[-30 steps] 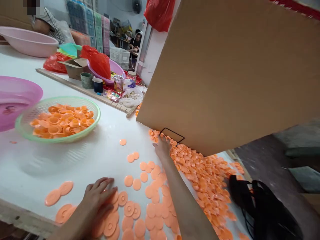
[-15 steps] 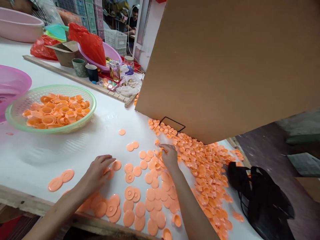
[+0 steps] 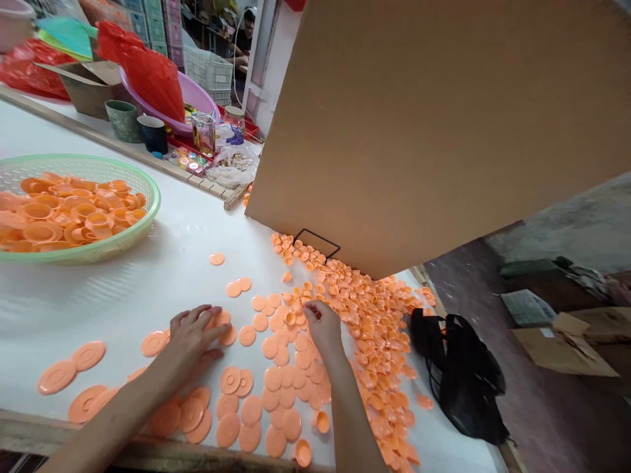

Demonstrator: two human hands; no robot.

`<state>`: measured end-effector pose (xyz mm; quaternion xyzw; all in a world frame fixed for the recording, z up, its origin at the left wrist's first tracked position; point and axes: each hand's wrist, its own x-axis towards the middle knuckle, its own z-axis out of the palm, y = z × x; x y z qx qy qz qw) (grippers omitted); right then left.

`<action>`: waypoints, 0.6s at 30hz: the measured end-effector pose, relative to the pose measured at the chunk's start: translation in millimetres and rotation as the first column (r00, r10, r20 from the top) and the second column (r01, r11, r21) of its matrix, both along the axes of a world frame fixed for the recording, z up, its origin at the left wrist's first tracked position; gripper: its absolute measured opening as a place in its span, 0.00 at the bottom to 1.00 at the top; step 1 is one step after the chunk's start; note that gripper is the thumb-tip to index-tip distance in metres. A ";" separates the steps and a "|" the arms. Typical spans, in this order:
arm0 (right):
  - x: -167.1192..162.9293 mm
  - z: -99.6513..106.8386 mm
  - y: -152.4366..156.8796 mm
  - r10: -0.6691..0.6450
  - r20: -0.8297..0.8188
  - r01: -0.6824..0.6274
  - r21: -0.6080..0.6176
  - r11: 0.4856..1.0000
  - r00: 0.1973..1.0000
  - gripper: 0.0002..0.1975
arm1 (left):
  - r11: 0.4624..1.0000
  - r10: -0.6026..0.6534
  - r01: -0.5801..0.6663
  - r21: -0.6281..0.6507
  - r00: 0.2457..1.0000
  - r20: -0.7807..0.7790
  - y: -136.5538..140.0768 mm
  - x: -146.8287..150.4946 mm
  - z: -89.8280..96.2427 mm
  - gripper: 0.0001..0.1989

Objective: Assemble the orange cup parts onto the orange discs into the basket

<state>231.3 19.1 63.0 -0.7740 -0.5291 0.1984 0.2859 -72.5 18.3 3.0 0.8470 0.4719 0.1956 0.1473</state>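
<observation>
My left hand (image 3: 197, 338) lies over the left part of the disc layout, its fingers spread above flat orange plastic discs (image 3: 227, 336) at its fingertips. My right hand (image 3: 324, 328) is curled, thumb and forefinger close together, beside small orange cup-shaped pieces (image 3: 290, 318). Whatever its fingers hold is hidden. Between the hands, many orange discs (image 3: 251, 410) lie flat, some overlapping. Right of my right forearm spreads a large heap of small orange cups (image 3: 379, 355).
A big cardboard box (image 3: 419, 131) rises behind the heap. At left stands a green mesh basket (image 3: 155, 207) of larger orange pieces. A black bag (image 3: 466, 381) lies at the table's right edge. Mugs (image 3: 123, 121) and a purple basin (image 3: 200, 95) stand at the back.
The view has turned right, so things sit further left. My right hand has drawn back slightly toward me from a loose cup. My left hand has shifted over the discs, fingers more spread.
</observation>
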 end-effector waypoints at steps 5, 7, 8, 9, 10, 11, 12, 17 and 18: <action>-16.1 -11.8 4.1 0.140 0.059 -0.138 -0.046 0.989 0.988 0.09 | 0.998 0.064 -0.064 0.013 0.998 0.007 -4.6 -6.4 2.8 0.19; -28.2 -13.0 3.8 0.137 0.072 -0.136 -0.017 0.991 0.988 0.08 | 0.999 0.045 -0.045 0.008 0.999 -0.006 -10.2 -5.0 6.5 0.12; -35.5 -12.4 2.4 0.141 0.044 -0.141 0.000 0.990 0.989 0.08 | 0.999 0.036 -0.036 0.013 0.999 -0.008 -12.9 -4.4 8.3 0.10; -43.9 -11.2 0.0 0.160 -0.008 -0.160 0.006 0.987 0.987 0.08 | 0.999 0.040 -0.040 0.017 0.999 -0.006 -15.3 -4.0 10.0 0.09; -53.4 -9.8 -3.0 0.191 -0.076 -0.192 0.000 0.981 0.979 0.08 | 0.998 0.053 -0.053 0.016 0.999 -0.002 -17.4 -3.6 11.6 0.09; -64.1 -8.5 -6.4 0.229 -0.150 -0.234 -0.023 0.972 0.962 0.09 | 0.997 0.072 -0.072 0.005 0.997 0.002 -18.9 -3.2 12.8 0.09; -75.7 -7.7 -9.9 0.256 -0.219 -0.275 -0.058 0.960 0.941 0.09 | 0.996 0.087 -0.087 -0.020 0.996 0.002 -20.1 -2.5 13.8 0.09; -130.2 -13.0 -20.8 0.254 -0.316 -0.326 -0.203 0.923 0.914 0.06 | 0.960 0.104 -0.097 -0.264 0.994 0.013 -23.8 7.4 13.4 0.05; -137.3 -14.8 -21.7 0.260 -0.310 -0.331 -0.206 0.921 0.915 0.06 | 0.948 0.120 -0.104 -0.299 0.992 0.034 -25.1 9.5 13.2 0.06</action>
